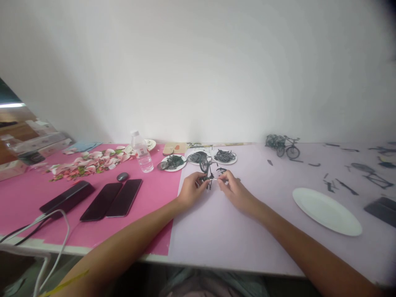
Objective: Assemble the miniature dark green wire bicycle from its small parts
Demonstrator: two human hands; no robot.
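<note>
My left hand is closed on a small black model bicycle, held upright with its wheel on top, just above the pale sheet. Facing it, my right hand pinches a thin, light metal rod that reaches across to the bicycle. What exactly the rod is, I cannot tell. Behind my hands stand small white plates with dark model parts: a left plate, a middle plate and a right plate. A small dark part lies near my right fingers.
An assembled model bicycle stands at the back right. An oval white plate and scattered dark parts lie to the right. On the pink cover are a water bottle, two phones, a black power bank and pink artificial petals.
</note>
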